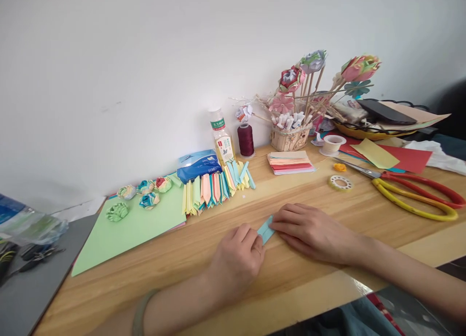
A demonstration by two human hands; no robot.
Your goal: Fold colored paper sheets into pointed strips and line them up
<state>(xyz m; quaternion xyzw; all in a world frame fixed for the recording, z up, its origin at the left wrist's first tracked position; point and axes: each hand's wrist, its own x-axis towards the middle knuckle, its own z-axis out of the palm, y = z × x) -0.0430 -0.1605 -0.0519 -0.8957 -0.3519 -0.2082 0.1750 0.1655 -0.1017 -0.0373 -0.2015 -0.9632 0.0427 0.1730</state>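
Note:
A small light-blue folded paper strip (265,229) lies on the wooden table (327,200) between my hands. My left hand (236,258) is curled, its fingertips pressing the strip's left end. My right hand (309,231) lies over the strip's right end with the fingers pressed down on it. Most of the strip is hidden under the two hands.
A row of folded coloured paper pieces (216,188) and a green sheet (134,229) with paper flowers (117,211) lie to the left. Behind are a paper stack (289,162), a bottle (222,137), a thread spool (246,140) and a flower basket (291,137). Large scissors (418,193) and a tape roll (340,182) lie to the right.

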